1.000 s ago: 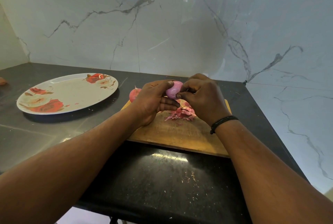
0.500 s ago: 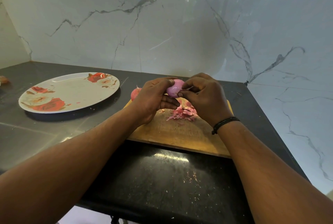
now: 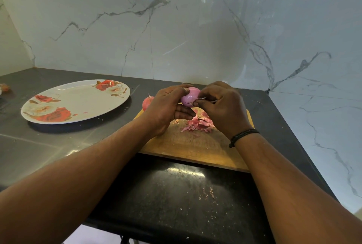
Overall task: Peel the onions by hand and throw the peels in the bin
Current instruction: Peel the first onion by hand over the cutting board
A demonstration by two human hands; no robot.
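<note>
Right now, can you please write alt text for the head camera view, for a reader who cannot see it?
Two hands hold a purple onion above a wooden cutting board: the left hand grips it, the right hand pinches its skin. Pink peels lie on the board, a floral plate beside it.

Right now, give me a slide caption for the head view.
Both hands peel an onion above the cutting board.

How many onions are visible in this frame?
2. One onion is held between the left hand and right hand; the other onion sits behind the left hand. More may be hidden.
</note>
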